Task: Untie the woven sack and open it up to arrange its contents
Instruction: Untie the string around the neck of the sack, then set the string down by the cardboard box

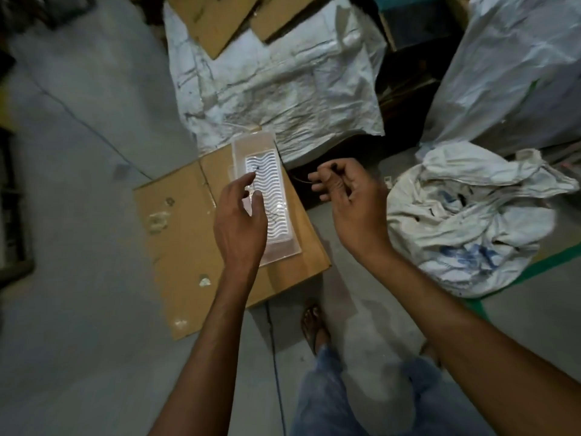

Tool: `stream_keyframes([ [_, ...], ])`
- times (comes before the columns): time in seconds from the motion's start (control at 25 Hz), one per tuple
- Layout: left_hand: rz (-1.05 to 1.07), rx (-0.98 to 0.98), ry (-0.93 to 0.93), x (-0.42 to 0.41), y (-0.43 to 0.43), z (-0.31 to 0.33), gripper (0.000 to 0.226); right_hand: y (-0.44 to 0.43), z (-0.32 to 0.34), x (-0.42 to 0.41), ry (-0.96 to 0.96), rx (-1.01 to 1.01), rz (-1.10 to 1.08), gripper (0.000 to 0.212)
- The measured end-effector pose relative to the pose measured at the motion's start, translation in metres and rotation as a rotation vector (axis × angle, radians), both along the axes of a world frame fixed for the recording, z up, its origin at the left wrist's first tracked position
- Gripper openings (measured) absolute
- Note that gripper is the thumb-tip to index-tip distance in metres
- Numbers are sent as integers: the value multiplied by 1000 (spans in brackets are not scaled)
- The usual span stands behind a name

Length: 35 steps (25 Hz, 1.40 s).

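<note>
**Right hand pinches string, sack slumped on floor at right**

The right hand (pixel 349 196) is curled, thumb and fingertips pinching a thin dark string (pixel 301 180) that loops out to the left of the fingers. The left hand (pixel 240 221) is released: fingers loose and half straight, thumb and forefinger apart, holding nothing. It hangs over a clear plastic tray (pixel 270 171) with a white wavy pattern inside; cannot tell if the fingers touch the tray.

The woven sack (pixel 471 221), dirty white with blue print, lies crumpled on the floor (pixel 78 215) just right of the right hand, its top slack and folded in on itself. Contents not visible.

The tray lies lengthwise on a flat brown cardboard box (pixel 176 221), along its right edge. Behind the box stands a large white sack (pixel 276 89) with cardboard sheets (pixel 217 23) on top. A second large white sack (pixel 509 73) stands at upper right, behind the crumpled one.

Bottom centre: a sandalled foot (pixel 314 322) and a blue jeans leg (pixel 345 398). Both forearms are bare. Light is dim, edges blurred.
</note>
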<state>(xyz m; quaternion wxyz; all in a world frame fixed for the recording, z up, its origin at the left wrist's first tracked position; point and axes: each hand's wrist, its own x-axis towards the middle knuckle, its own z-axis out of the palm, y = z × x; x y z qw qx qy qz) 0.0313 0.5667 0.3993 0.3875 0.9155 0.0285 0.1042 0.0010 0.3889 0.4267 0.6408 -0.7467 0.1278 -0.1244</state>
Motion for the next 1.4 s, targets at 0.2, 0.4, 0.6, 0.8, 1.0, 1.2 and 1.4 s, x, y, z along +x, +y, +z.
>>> stream_keyframes([
  [0.2, -5, 212, 155, 13, 61, -36, 50, 66, -47, 35, 154, -144, 127, 16],
  [0.4, -53, 280, 203, 19, 76, -54, 52, 91, -75, 41, 392, -617, 287, 19],
  [0.6, -65, 304, 197, 21, 77, -55, 51, 82, -80, 36, 523, -631, 297, 46],
  [0.8, -106, 324, 178, 22, 67, -50, 49, 58, -78, 34, 365, -705, 203, 39],
  [1.0, -137, 318, 123, 14, 44, -43, 45, 22, -73, 13, 321, -744, 142, 40],
  [1.2, -233, 360, 79, -7, -7, -35, 45, -44, -72, -31, 279, -818, 100, 43],
  [1.4, -353, 382, 65, -44, -102, -27, 48, -136, -77, -84, 250, -915, 7, 46],
])
